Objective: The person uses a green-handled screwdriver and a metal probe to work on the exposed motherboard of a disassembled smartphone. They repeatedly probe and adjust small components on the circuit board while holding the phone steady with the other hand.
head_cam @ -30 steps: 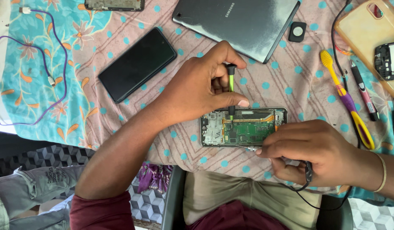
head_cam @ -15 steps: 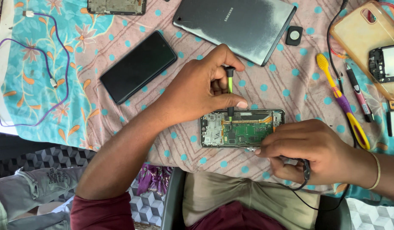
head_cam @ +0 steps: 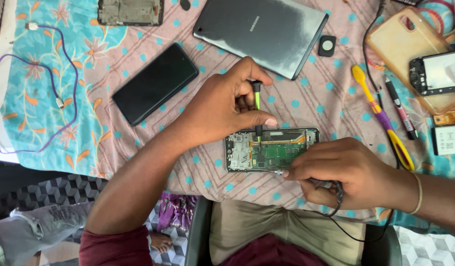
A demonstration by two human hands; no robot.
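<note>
Firmly, left hand (head_cam: 222, 111) pinching green screwdriver (head_cam: 257, 101), right hand (head_cam: 343, 170) clamping opened phone (head_cam: 269, 149).

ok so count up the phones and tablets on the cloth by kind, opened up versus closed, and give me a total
Opened phones with insides showing: 2, the opened phone under the hands and the stripped frame at the top edge
Closed black phone: 1
Grey tablet, back up: 1
Phone in the clear case: 1
Total: 5

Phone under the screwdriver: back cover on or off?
Off. The phone lies flat with its green circuit board and internal parts exposed; the left hand sets a screwdriver into it while the right hand steadies its edge.
</note>
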